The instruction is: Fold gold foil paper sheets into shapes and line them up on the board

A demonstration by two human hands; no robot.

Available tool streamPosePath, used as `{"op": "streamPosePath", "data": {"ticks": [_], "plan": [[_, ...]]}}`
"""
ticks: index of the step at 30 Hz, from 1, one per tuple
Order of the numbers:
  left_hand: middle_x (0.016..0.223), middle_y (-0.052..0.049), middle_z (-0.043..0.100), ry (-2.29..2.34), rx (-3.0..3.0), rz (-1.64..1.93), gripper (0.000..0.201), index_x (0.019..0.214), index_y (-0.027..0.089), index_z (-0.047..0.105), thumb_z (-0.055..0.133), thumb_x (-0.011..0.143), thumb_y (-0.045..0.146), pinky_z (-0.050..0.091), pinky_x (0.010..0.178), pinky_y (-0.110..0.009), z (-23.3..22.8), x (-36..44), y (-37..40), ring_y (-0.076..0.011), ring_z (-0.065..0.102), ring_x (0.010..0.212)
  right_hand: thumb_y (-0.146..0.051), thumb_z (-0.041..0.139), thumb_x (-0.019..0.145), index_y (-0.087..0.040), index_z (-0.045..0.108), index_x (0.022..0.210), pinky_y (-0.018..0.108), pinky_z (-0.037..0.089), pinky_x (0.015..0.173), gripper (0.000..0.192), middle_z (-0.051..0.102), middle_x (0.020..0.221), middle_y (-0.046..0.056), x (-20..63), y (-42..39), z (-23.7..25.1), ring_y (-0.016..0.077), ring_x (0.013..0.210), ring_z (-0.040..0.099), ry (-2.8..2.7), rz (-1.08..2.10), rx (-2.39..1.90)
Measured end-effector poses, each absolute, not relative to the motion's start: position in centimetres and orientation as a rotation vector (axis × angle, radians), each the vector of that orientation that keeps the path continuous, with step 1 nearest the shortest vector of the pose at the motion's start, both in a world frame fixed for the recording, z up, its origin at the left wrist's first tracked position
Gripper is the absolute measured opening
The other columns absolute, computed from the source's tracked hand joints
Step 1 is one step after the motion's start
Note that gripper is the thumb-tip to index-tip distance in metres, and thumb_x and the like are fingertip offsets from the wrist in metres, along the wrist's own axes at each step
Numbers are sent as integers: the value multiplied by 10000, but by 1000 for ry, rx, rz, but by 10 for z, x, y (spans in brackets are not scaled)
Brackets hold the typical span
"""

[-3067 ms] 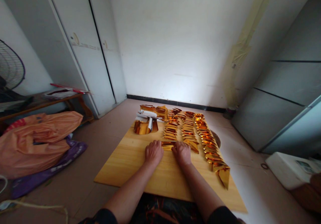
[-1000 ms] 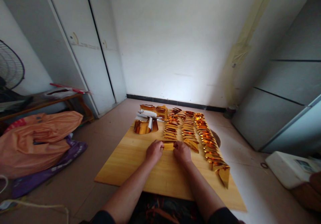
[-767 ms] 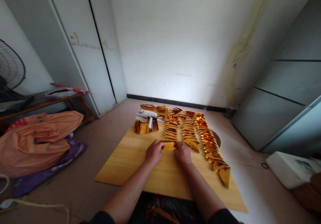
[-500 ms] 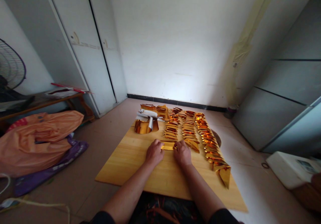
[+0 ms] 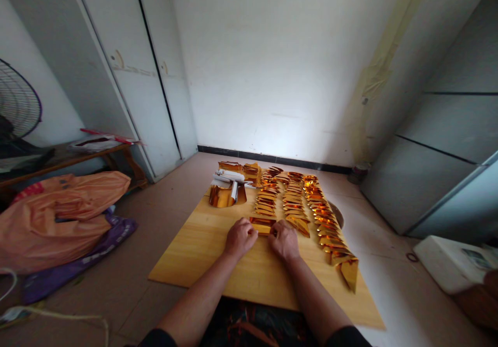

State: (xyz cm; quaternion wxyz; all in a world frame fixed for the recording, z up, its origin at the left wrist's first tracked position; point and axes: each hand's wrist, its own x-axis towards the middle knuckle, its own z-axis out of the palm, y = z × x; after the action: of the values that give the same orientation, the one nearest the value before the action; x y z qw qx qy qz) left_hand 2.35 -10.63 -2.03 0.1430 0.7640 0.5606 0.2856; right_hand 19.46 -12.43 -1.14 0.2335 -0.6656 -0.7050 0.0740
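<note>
Between my hands, low over the wooden board (image 5: pixel 202 253), is a sheet of gold foil paper (image 5: pixel 263 226) with a fold along its length. My left hand (image 5: pixel 240 237) pinches its left end with curled fingers. At the right end, my right hand (image 5: pixel 285 238) grips it the same way. Just beyond stand rows of folded gold foil pieces (image 5: pixel 266 202), and a longer row (image 5: pixel 326 222) runs down the board's right side. A loose folded gold piece (image 5: pixel 299 226) lies right beside my right hand.
Curled gold sheets (image 5: pixel 221 196) and white paper rolls (image 5: pixel 229 176) sit at the board's back left. An orange bag (image 5: pixel 66 217) is on the left by a low wooden bench (image 5: pixel 134 165). A white box (image 5: pixel 451 264) stands on the floor at the right.
The foil sheet between my hands now shows a wider shiny face behind its fold. My hands have shifted only slightly, fingers still on its ends.
</note>
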Motion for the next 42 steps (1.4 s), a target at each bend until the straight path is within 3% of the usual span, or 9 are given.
{"op": "streamPosePath", "data": {"ticks": [3,11,13,17,20,23,27,32,42], "plan": [[832,-20,585,1611,2191,852,183,654,180,584,532,825,218,418,772,-237,-22,23,-105,-127,548,821,-207,508,778,-192,635,691,231,322,697,155,620,808,19,195,-126,-9,135,765,550,-1933,214,-1822],[856,2,570,1602,2157,818,108,737,199,591,566,723,95,429,782,-232,-25,22,-104,-125,546,844,-185,517,725,-196,603,745,232,348,714,89,598,804,9,196,-123,-17,136,755,552,-1870,219,-1843],[905,-5,569,1577,2149,870,192,832,203,591,562,695,72,444,815,-245,-27,21,-103,-132,550,878,-199,535,696,-198,590,868,246,372,736,180,603,877,19,197,-123,-19,156,801,565,-1811,236,-1857],[1122,-35,527,1537,2111,1005,542,1141,229,508,557,641,28,445,926,-285,-31,20,-102,-159,523,1059,-215,565,659,-192,475,1176,284,409,823,525,570,1118,76,197,-122,-22,212,1012,551,-1739,239,-1812],[1234,-57,476,1507,2098,1042,685,1268,236,417,559,633,25,427,983,-316,-33,20,-101,-188,471,1170,-213,578,649,-192,423,1241,292,417,850,612,559,1148,82,197,-122,-22,219,1050,542,-1724,237,-1786],[1179,-46,506,1509,2088,1029,588,1200,238,471,558,654,37,445,963,-312,-34,20,-101,-183,501,1123,-206,569,662,-209,501,1137,288,423,825,480,574,1081,62,198,-123,-20,208,988,560,-1759,229,-1780],[1060,-23,534,1511,2104,991,343,951,229,577,563,665,41,461,918,-270,-36,19,-101,-151,540,1015,-192,554,678,-220,593,922,268,406,792,248,582,970,41,199,-126,-17,193,926,556,-1868,208,-1773],[1004,-21,541,1481,2104,996,321,908,215,612,571,651,26,465,890,-260,-39,18,-98,-145,546,972,-165,539,685,-218,640,975,278,361,827,312,577,1007,49,199,-127,-16,199,976,527,-1940,212,-1758],[924,-28,566,1403,2203,927,292,757,199,642,548,604,-31,469,826,-255,-35,12,-104,-158,541,935,-197,549,722,-213,645,853,288,305,737,163,602,939,48,198,-133,-7,206,937,506,-2133,91,-1815]]}}
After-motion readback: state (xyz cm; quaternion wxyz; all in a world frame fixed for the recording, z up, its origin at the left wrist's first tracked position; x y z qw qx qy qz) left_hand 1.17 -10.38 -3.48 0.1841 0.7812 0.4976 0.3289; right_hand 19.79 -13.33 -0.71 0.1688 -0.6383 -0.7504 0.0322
